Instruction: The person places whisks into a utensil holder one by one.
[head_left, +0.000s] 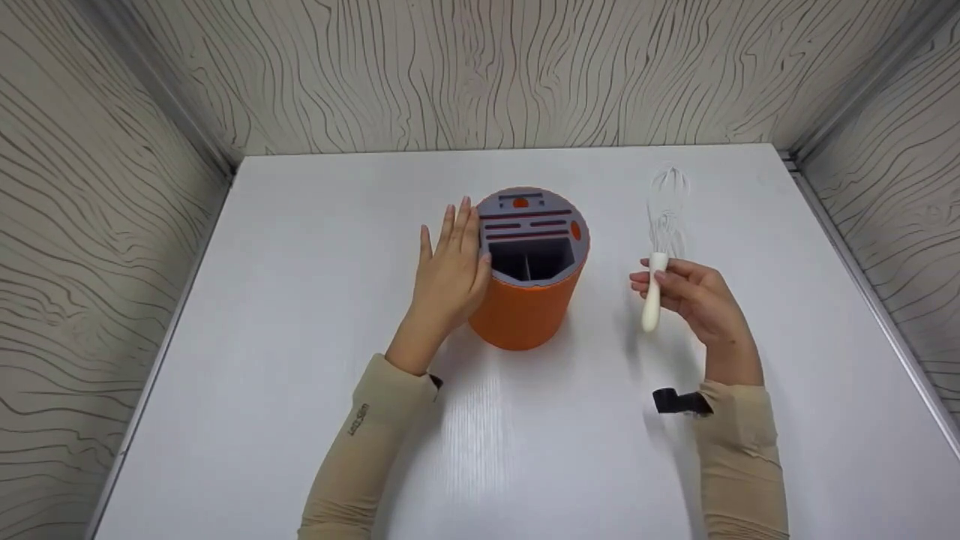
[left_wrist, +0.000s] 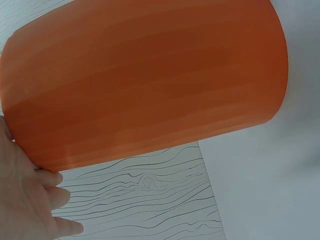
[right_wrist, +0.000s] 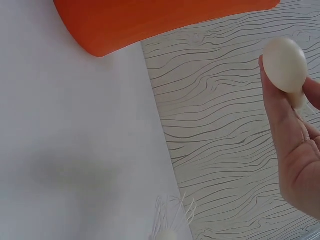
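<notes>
Head: orange holder [head_left: 521, 319] btwn hands [head_left: 448, 279] [head_left: 697, 298]

A white table [head_left: 300, 300] spreads beneath the grip of the right hand [head_left: 697, 292]. Its straight far edge lies beyond the grip, with one side edge to the right of it and the other well off to the left. A streaked glare [head_left: 476, 442] shows nearer the person, left of the grip; a soft shadow [head_left: 632, 345] falls near it. An orange holder [head_left: 517, 322] stands upright directly on the table, left of the grip and apart from it.
</notes>
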